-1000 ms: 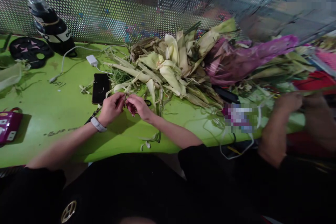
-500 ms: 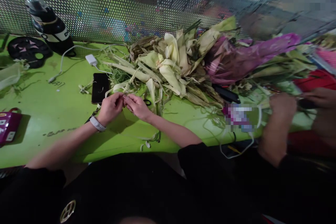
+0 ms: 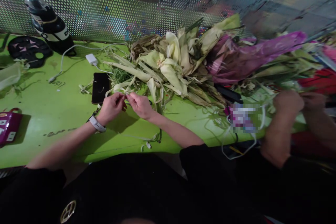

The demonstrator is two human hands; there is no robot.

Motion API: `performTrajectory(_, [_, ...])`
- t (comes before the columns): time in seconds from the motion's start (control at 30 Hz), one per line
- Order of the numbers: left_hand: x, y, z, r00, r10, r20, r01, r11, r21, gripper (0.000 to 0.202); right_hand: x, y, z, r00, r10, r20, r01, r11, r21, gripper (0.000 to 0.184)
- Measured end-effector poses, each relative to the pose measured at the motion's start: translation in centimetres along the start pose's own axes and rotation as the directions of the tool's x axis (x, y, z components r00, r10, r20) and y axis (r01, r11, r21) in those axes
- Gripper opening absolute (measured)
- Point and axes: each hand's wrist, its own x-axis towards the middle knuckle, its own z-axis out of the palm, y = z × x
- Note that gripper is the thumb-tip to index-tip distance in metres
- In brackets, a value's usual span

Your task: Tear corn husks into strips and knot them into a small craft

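Husk strip [image 3: 118, 86], pale and curling, lies just beyond the fingertips, its far end running into the husk pile [image 3: 172, 71] ahead and to the right of them. The left hand [image 3: 110, 108] and right hand [image 3: 141, 106] meet nearly tip to tip. On each, thumb and forefinger look pressed together in a fine pinch; what sits between them is too small to make out (a thin fibre would be my guess, no more), and I cannot tell whether the strip itself is caught there.

The chief danger, as I judge it, is a slip: so little would be gripped that a pull apart, or a twist by one hand alone, could snap or drop it. Dry husk probably splits along its grain, so uneven pressure might fray an edge. Loose ends from the pile reach close to the fingertips, and could snag on a knuckle and drag other pieces along.

Just left of the left fingers lies a phone [image 3: 99, 85], which an outward swing of that hand could knock. The cable [image 3: 62, 61], farther left, might be hooked by a wider sweep. A dark loop [image 3: 150, 102], partly hidden behind the right hand, could catch a finger.
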Motion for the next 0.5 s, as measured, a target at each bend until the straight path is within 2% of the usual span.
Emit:
performTrajectory(0.13, [0.1,0.2,-0.2,0.991,-0.106,0.077,0.112,0.99,-0.082,0.018,0.5,0.7,-0.4,0.991,-0.118,-0.06,0.1,0.964,-0.247,0.033])
performTrajectory(0.2, [0.2,0.3,-0.3,0.996,-0.052,0.07,0.052,0.999,0.003,0.018,0.7,0.9,-0.6,0.983,-0.168,-0.068,0.139,0.938,-0.318,0.032])
performTrajectory(0.27, [0.3,0.4,-0.6,0.997,0.073,0.04,-0.078,0.983,0.163,0.016,0.9,1.1,-0.8,0.973,-0.219,-0.075,0.181,0.92,-0.347,0.032])
performTrajectory(0.37, [0.3,0.9,-0.9,0.97,0.242,0.035,-0.238,0.901,0.363,0.016,1.2,1.2,-1.1,0.963,-0.262,-0.067,0.233,0.929,-0.287,0.032])
performTrajectory(0.5, [-0.4,1.7,-0.9,0.942,0.332,0.047,-0.309,0.806,0.504,0.016,1.6,1.4,-1.3,0.978,-0.206,-0.017,0.205,0.977,-0.062,0.037])
